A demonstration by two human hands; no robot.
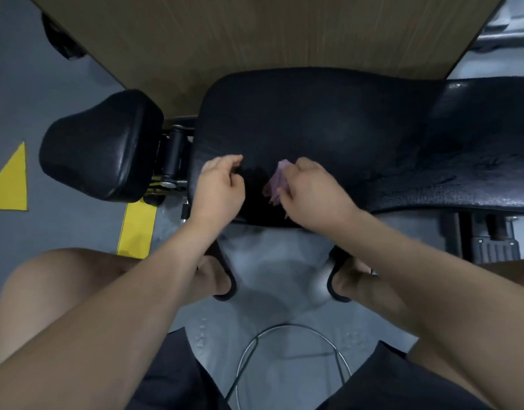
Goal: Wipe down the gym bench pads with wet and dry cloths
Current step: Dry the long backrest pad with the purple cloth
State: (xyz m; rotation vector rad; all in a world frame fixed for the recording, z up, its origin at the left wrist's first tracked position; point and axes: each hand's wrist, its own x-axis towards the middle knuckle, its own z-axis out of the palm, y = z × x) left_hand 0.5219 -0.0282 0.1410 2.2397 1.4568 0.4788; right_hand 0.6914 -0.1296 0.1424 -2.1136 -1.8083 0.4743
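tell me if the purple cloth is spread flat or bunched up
Bunched up: the purple cloth shows as a crumpled wad gripped in the right hand on the bench pad, not laid flat.

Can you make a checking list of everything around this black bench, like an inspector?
Surface: black back pad, glossy streaks at its right end.
Job's things: purple cloth on the pad; seat pad left of it.
Clutter: nothing seen.
Grips: right hand holds the purple cloth; left hand curled on the pad, hold unclear.
Cables: thin loop below, wire or ring unclear.
Surroundings: grey floor, yellow markings, wooden panel.
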